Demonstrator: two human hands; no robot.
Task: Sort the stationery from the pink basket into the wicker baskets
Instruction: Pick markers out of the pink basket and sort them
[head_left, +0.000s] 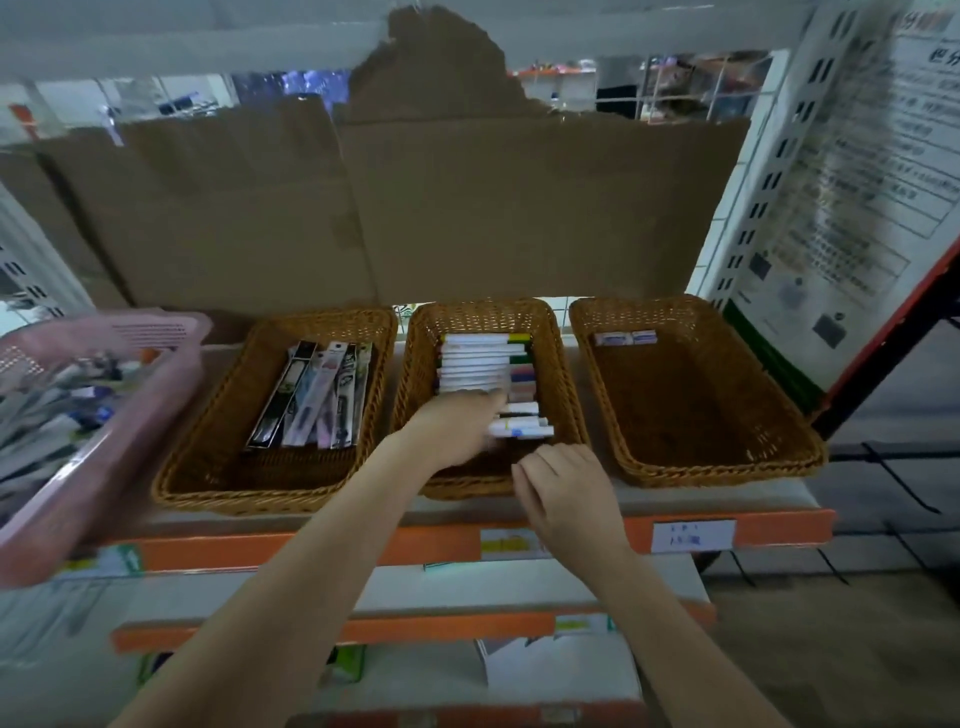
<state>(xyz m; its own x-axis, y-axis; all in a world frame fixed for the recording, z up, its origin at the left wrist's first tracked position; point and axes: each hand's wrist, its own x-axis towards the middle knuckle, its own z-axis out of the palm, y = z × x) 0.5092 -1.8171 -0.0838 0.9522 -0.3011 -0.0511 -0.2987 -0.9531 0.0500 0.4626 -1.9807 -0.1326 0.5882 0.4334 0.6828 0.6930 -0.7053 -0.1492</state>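
A shelf (779, 525) with an orange front edge carries three wicker baskets in a row; a white label (693, 535) sits on that edge at 4 o'clock. Brown cardboard (467, 208) stands behind the baskets at 12 o'clock. A printed notice (857, 197) hangs at 2 o'clock. Lower shelves with orange edges show at 6 o'clock.

The pink basket (78, 467) sits at 9 o'clock, just beside the left wicker basket (218, 467), and holds a blurred heap of stationery. The left wicker basket holds several long packaged pens (317, 395), lying side by side and slightly fanned. The middle wicker basket (566, 364) holds a stack of markers (478, 358) with white barrels and coloured caps, laid crosswise; more markers lie at its near end. The right wicker basket (701, 415) holds two small white erasers (626, 339) against its far wall at 1 o'clock.

The left hand (457, 426) reaches from 7 o'clock into the middle wicker basket, palm down, over the near markers. Its fingers are blurred, so whether they are apart or clamped on a marker cannot be told. The right hand (566, 488) hovers at the near rim of the middle wicker basket, at 5 o'clock from the left hand. Its fingers are loosely curled, and no object shows in it.
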